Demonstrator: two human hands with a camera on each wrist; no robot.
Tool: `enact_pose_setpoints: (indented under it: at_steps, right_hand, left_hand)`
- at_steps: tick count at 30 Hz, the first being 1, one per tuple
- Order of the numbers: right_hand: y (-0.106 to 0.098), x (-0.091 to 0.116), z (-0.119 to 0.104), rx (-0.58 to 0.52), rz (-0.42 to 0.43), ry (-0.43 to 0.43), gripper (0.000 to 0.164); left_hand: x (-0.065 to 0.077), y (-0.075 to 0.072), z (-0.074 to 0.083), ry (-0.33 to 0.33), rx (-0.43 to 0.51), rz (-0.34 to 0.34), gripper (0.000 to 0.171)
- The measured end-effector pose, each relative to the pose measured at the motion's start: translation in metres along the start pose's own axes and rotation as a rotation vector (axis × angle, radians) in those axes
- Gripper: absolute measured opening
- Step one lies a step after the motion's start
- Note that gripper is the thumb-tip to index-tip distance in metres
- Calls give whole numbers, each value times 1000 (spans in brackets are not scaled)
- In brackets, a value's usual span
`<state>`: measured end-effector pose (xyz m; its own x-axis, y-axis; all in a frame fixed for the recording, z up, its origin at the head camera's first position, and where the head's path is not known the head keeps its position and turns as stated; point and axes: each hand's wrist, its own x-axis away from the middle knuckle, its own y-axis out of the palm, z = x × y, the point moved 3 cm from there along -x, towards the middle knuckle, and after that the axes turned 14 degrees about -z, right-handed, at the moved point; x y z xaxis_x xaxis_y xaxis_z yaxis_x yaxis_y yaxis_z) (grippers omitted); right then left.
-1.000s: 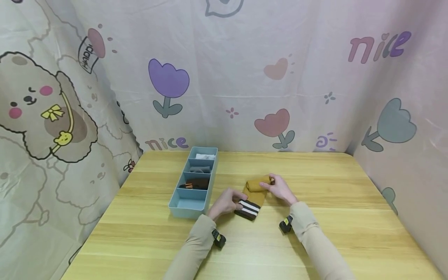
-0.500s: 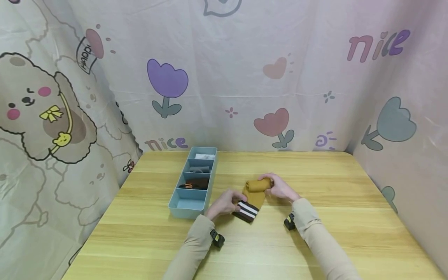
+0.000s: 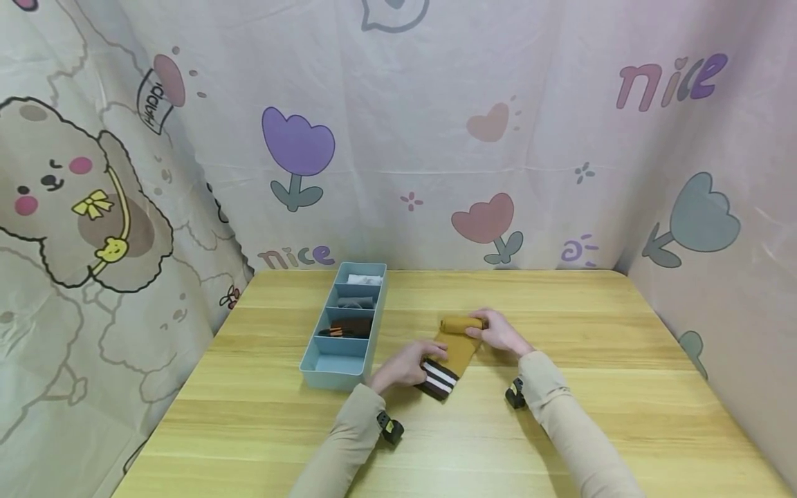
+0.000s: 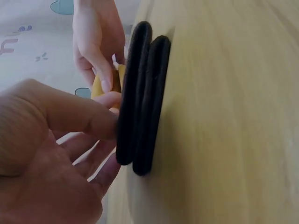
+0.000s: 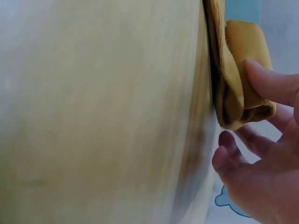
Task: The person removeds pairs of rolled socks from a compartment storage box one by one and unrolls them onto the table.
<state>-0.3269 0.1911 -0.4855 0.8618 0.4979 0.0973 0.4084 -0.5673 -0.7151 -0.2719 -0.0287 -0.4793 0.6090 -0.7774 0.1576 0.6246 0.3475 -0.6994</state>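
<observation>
A pair of mustard socks (image 3: 459, 354) lies on the table, its dark brown, white-striped cuffs (image 3: 439, 379) toward me and its far end rolled up (image 5: 247, 65). In the left wrist view the two cuffs show edge-on as dark layers (image 4: 140, 98), one on the other. My left hand (image 3: 407, 363) rests thumb and fingertips on the upper cuff, loosely bent; none of its fingers is seen underneath. At the right end of the roll, my right hand (image 3: 498, 332) pinches it, thumb on top and fingers on the far side, partly hidden by the fabric.
Left of the socks stands a long blue-grey divided box (image 3: 336, 379). White cloth (image 3: 364, 279), grey cloth (image 3: 356, 302) and dark brown cloth with orange marks (image 3: 351, 326) lie in its compartments; the nearest shows a bare bottom. A patterned curtain hangs behind the table.
The roll has become slimmer and sits slightly farther back, with more flat mustard fabric showing. My right fingers have shifted on it. My left hand has spread farther over the cuff.
</observation>
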Motion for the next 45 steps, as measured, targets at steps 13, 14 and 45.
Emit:
enact_pose_setpoints:
  at_steps: [13, 14, 45]
  right_hand:
    - [-5, -11, 4, -119, 23, -56, 28]
    - [-6, -12, 4, -126, 31, -67, 25]
    - [-20, -28, 5, -69, -37, -3, 25]
  left_hand:
    - [-3, 3, 0, 7, -56, -76, 63]
    - [-3, 3, -1, 4, -51, -73, 62]
    - [-17, 0, 0, 23, -111, -79, 55]
